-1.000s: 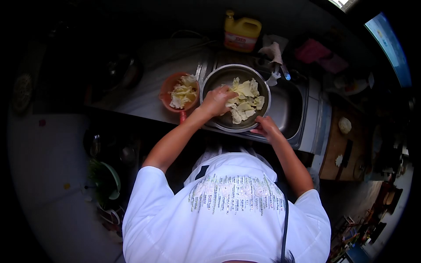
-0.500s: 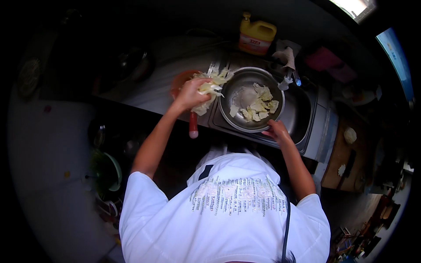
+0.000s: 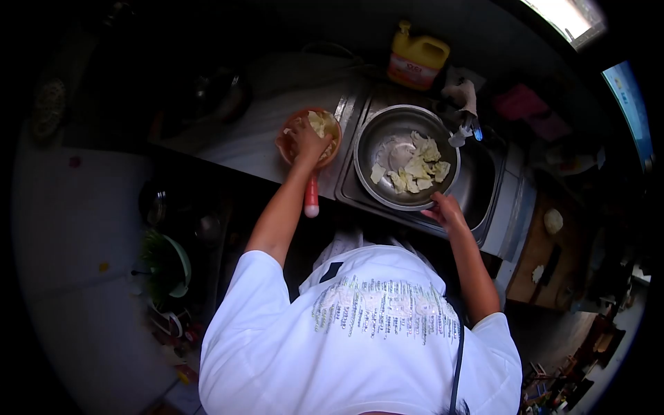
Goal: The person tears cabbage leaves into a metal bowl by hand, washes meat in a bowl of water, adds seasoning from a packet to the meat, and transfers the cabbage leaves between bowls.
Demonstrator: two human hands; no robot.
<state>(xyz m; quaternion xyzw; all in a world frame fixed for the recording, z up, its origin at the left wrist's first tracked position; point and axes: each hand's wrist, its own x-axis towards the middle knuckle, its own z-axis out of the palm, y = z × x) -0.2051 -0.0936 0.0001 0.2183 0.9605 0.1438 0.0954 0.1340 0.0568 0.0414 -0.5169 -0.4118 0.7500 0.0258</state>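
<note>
My left hand [image 3: 309,143] is down in an orange plastic strainer or bowl [image 3: 335,146] with a red handle [image 3: 311,197]. Its fingers look spread over torn cabbage leaves [image 3: 318,123], and the fingertips are partly hidden. At the near right rim of a round metal basin [image 3: 366,187], my right hand [image 3: 446,209] is closed on the edge. More cabbage pieces [image 3: 422,166] lie in the basin, mostly to its right side. The basin rests over the left part of a steel sink.
Right of the basin is the sink bowl [image 3: 484,183], with a faucet [image 3: 465,131] behind it. A yellow jug [image 3: 418,59] stands at the back. Farther right, a wooden board [image 3: 526,259] carries a pale round item [image 3: 552,221]. A green basin [image 3: 181,266] sits low at left.
My left hand has lowered the bunch of cabbage leaves into the orange container and its fingers have loosened. My right hand still holds the basin rim. The view has shifted slightly.
</note>
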